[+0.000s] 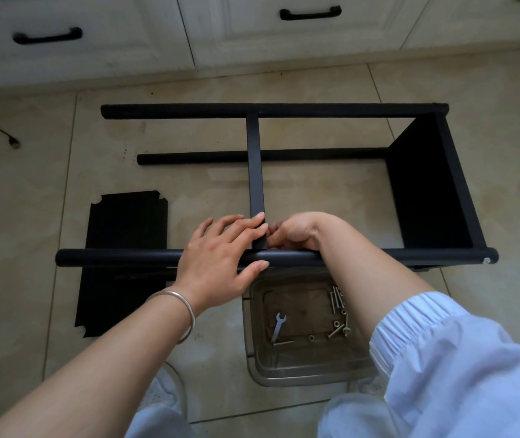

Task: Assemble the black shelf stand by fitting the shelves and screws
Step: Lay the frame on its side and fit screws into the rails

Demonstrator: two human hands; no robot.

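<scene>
The black shelf stand (pixel 284 153) lies on its side on the tiled floor (pixel 331 197), its round posts running left to right, with one shelf panel (pixel 426 191) already fitted at the right end and a middle shelf (pixel 256 172) seen edge-on, spanning from the far post (pixel 189 110) toward the near post (pixel 119 257). The left hand (pixel 220 257) rests across the near post, fingers spread and fairly straight, its fingertips pressed against the near end of the middle shelf and its thumb lying along the post. The right hand (pixel 293 230) reaches over the post just right of that shelf end, fingers curled in at the joint; what they pinch is hidden, so it cannot be told. A loose shelf panel (pixel 126 222) with notched corners lies flat on the floor to the left, partly under the near post. Just in front of the stand sits a clear plastic tray (pixel 300 371) holding a small wrench (pixel 279 327), screws (pixel 336 300) and nuts. White cabinet drawers (pixel 252 33) with black handles stand beyond.
</scene>
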